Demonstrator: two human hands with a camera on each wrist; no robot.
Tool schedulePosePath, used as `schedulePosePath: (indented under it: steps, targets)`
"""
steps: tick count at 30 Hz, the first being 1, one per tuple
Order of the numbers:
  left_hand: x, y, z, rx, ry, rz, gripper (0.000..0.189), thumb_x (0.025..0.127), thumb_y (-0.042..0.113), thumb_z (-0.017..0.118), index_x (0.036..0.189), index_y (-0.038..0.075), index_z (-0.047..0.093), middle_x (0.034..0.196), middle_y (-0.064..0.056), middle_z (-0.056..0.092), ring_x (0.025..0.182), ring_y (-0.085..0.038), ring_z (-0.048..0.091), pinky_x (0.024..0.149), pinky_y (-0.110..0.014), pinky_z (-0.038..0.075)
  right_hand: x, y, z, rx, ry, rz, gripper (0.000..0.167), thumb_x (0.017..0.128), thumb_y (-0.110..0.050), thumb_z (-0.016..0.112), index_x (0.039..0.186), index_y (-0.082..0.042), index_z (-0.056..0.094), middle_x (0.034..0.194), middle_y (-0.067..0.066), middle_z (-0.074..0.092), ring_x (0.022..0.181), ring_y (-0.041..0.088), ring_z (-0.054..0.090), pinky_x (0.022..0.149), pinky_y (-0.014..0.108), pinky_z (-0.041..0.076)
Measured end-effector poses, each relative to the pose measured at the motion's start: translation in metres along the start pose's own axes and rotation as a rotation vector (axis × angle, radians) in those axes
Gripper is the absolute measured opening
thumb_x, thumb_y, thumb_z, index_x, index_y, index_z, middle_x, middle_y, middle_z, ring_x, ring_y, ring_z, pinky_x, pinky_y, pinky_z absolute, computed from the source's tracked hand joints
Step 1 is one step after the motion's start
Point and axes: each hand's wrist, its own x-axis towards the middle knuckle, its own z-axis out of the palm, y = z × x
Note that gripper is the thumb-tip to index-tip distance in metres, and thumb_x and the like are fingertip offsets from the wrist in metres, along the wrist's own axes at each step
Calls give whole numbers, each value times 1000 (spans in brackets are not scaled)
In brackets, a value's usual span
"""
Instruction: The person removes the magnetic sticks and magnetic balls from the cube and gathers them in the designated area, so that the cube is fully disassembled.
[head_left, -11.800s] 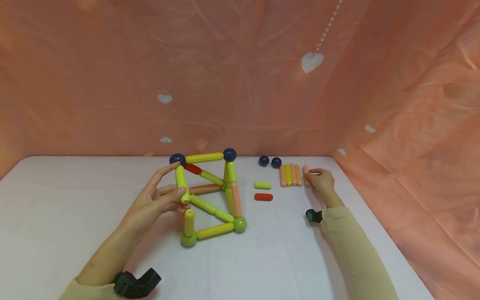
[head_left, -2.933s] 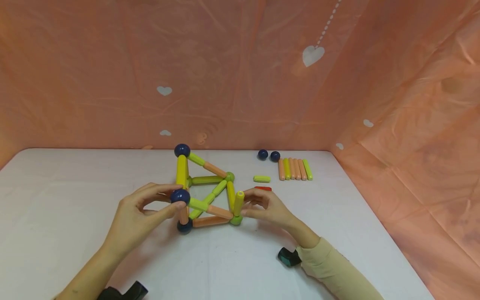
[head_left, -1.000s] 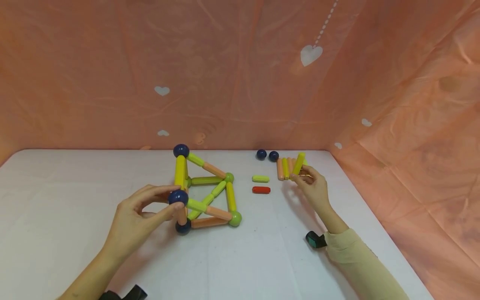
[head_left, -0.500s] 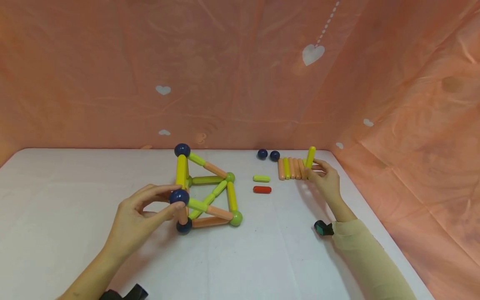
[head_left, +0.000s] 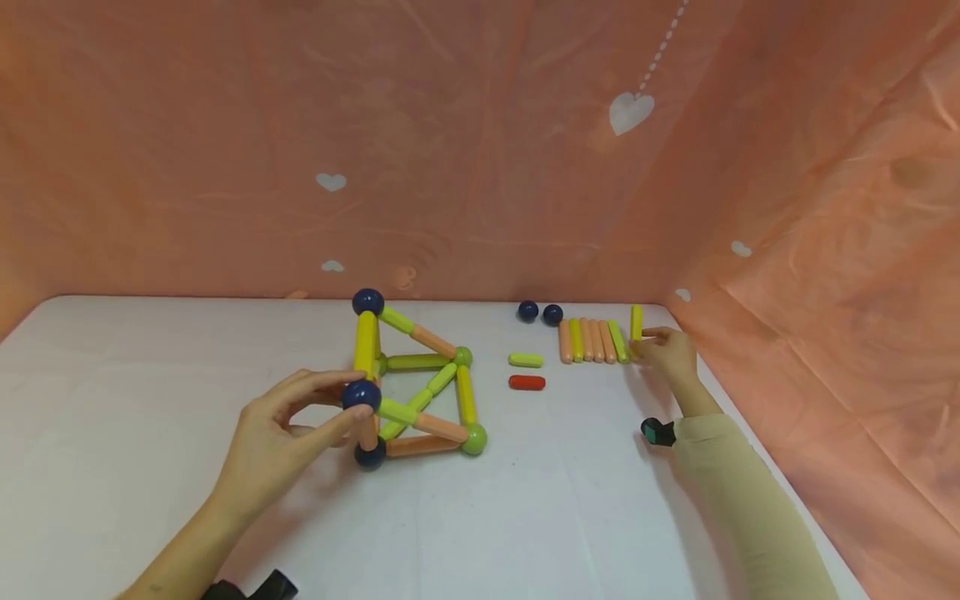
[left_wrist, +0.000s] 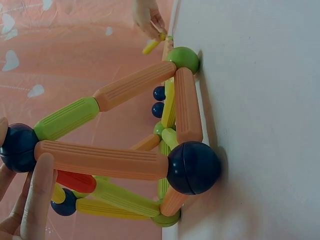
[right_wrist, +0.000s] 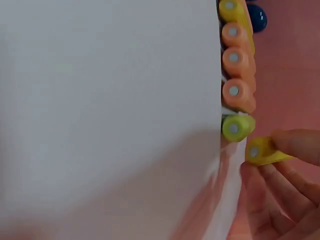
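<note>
My left hand (head_left: 266,433) pinches a navy ball (head_left: 362,395) at the near upper corner of a frame of magnetic rods and balls. The frame joins yellow, lime and peach rods, with green balls (head_left: 474,439) on its right side and navy ones on its left. In the left wrist view, a peach rod (left_wrist: 105,159) runs from the held ball to a lower navy ball (left_wrist: 194,168). At the far right, my right hand (head_left: 671,360) pinches a yellow magnetic rod (head_left: 637,322) between thumb and fingers, just beside a lime rod (right_wrist: 237,128) ending the row.
Several peach, yellow and lime rods (head_left: 587,341) lie side by side at the back right. Two navy balls (head_left: 528,312) sit left of them. A short lime rod (head_left: 526,360) and a short red rod (head_left: 527,382) lie between frame and row.
The frame has been turned since the oldest frame. My right hand has carried the yellow rod from beside the front green ball to the row's right end. My left hand stays on its navy ball.
</note>
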Motion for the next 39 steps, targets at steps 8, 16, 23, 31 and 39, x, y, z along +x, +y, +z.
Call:
schedulePosePath:
  steps: [8,16,23,31,39]
  targets:
    - [-1,-1,2,-31,-12,-12,35,83,8,74,117,13,68,100,6,63,91,-4,62,60,-31,58,7,10,1,-78,-33,100,44,89,-20,64,120,10,58,65,-4,65,55,0,56,55,15,43]
    - [0,-1,2,-25,-15,-12,35,83,9,74,117,14,68,99,5,63,91,-4,62,60,-31,58,6,9,5,-175,-32,63,45,95,-27,54,123,8,58,104,21,67,93,27,62,79,33,50]
    - [0,-1,1,-34,-8,6,35,82,6,74,117,12,68,98,5,63,91,-4,63,60,-31,58,-5,-6,14,-63,171,-147,34,97,-18,51,121,4,61,117,26,62,111,37,57,94,42,46]
    - [0,-1,1,-38,-5,16,36,82,4,74,116,11,67,97,5,63,90,-4,63,60,-31,58,-27,-31,32,145,164,-355,27,94,-18,59,112,1,67,110,21,67,88,7,61,70,5,43]
    - [0,-1,1,-30,-2,8,36,82,5,75,116,11,68,98,5,63,90,-4,63,60,-30,58,-54,-58,49,364,-30,-523,25,92,-10,64,111,8,65,105,15,67,86,-2,60,73,12,49]
